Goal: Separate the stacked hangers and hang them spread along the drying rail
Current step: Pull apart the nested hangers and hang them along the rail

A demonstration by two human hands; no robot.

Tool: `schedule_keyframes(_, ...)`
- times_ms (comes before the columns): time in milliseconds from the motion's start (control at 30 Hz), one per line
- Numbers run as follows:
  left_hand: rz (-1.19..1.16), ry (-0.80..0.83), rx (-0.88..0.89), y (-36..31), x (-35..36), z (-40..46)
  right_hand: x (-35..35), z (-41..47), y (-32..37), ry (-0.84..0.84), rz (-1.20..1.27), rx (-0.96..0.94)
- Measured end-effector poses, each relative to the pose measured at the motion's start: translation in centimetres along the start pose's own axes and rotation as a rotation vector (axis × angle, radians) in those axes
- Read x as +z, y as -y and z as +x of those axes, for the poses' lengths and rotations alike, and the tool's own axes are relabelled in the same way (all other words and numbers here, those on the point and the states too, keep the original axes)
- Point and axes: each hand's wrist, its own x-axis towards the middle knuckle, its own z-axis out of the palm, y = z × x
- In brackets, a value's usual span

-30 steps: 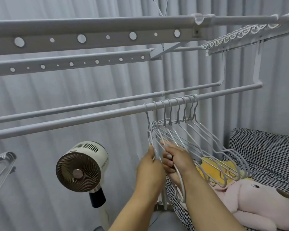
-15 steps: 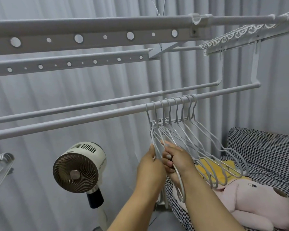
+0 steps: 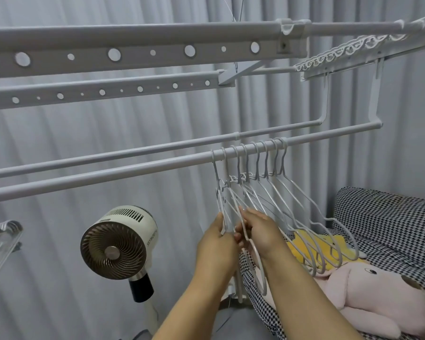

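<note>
**Inspector A:** Head view. A row of grey hangers [image 3: 275, 192] is seen hooked close together on the front rail [image 3: 108, 171], right of its middle. Their hooks are spaced narrowly and their shoulders overlap toward the lower right.

**Inspector B:** State of the hands?

**Inspector A:** The left hand [image 3: 217, 244] is raised to the leftmost hangers, and its fingers are curled round a hanger arm just below the neck. The right hand [image 3: 258, 233] is placed just beside it, touching it; one hanger arm is pinched between thumb and fingers, and that hanger's lower loop is seen hanging below the wrist. Both grips are closed on hanger wire; which hanger of the row each belongs to cannot be told.

**Inspector B:** Surroundings?

**Inspector A:** A second rail [image 3: 133, 153] is noted behind the first, and perforated bars [image 3: 133, 55] above. A round fan [image 3: 119, 241] is recorded lower left, below the rail. A checked cushion [image 3: 383, 224] lies at right, with a pink plush toy [image 3: 368, 290] and a yellow item [image 3: 304, 249] on it, under the hanger ends. Clear hangers [image 3: 0, 239] are partly seen at the left edge. A grey curtain [image 3: 84, 133] fills the background.
</note>
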Motion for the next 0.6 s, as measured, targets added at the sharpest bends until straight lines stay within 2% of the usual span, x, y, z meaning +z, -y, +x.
schedule_keyframes(167, 0.064, -0.019, 0.009, 0.8, 0.0, 0.4, -0.1, -0.6, 0.0, -0.041, -0.206, -0.034)
schedule_keyframes(300, 0.223, 0.001, 0.054, 1.7, -0.2, 0.4, 0.2, -2.2, 0.4, -0.134, -0.609, -0.118)
schedule_keyframes(400, 0.324, -0.015, 0.081, 1.5, -1.0, -0.2, 1.1, -3.7, 0.9, -0.256, -0.847, -0.289)
schedule_keyframes(500, 0.362, -0.088, 0.103, 1.2, -2.6, -0.6, 2.8, -5.1, 1.3, -0.309, -0.839, -0.442)
schedule_keyframes(600, 0.416, -0.208, 0.119, 1.1, -4.9, -0.9, 5.2, -6.2, 1.2, -0.267, -0.735, -0.531)
